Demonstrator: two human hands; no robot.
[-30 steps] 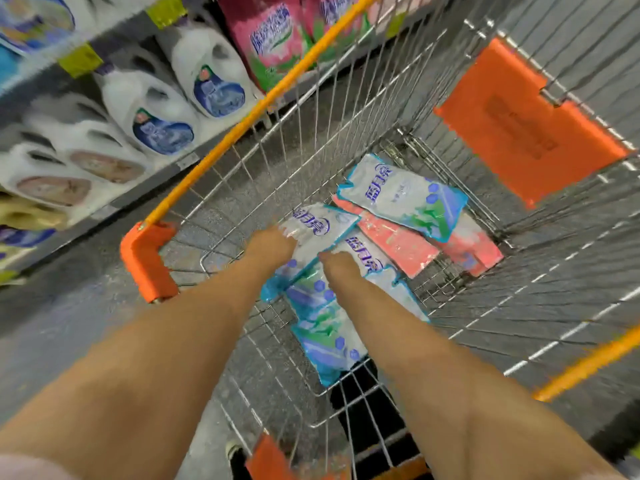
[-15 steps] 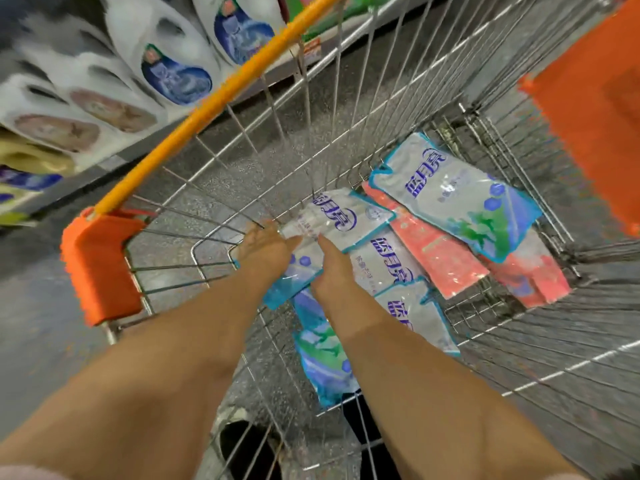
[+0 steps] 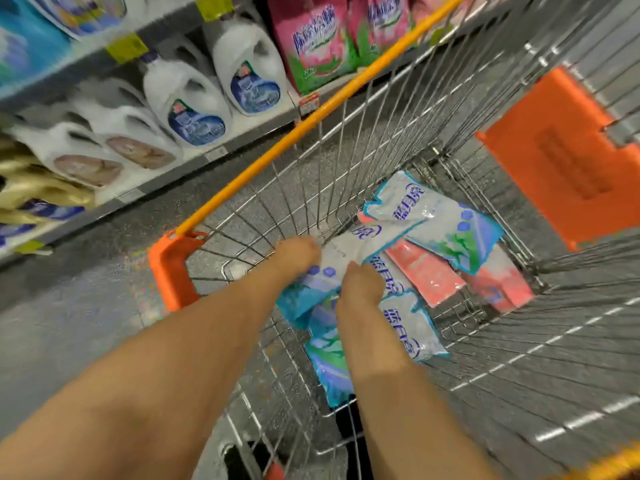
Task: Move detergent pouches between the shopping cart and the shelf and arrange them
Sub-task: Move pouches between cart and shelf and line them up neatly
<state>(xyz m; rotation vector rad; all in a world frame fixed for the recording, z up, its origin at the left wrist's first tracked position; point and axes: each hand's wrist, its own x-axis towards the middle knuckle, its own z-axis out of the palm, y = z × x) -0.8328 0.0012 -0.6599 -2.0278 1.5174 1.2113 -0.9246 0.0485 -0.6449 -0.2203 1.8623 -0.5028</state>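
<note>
Both my arms reach down into a wire shopping cart point(image 3: 346, 168). My left hand point(image 3: 298, 256) and my right hand point(image 3: 362, 284) grip the same blue-and-white detergent pouch point(image 3: 346, 252) from its two sides, near the cart's left wall. Two more blue-and-white pouches point(image 3: 412, 327) lie under my right forearm on the cart floor. Another blue-and-white pouch point(image 3: 436, 220) lies farther back on top of two pink pouches point(image 3: 426, 271). My fingers are hidden behind the held pouch.
A shelf point(image 3: 207, 152) on the left holds white detergent jugs point(image 3: 187, 98), pink bags point(image 3: 315, 39) and gold pouches point(image 3: 38, 192). The cart has an orange rail point(image 3: 294, 133), an orange corner bumper point(image 3: 171, 268) and an orange flap point(image 3: 568, 174) at the right. Grey floor lies between cart and shelf.
Both hands have closed round the nearest blue-and-white pouch and lifted its near end off the pile. The camera has tilted up, bringing more of the shelf into view.
</note>
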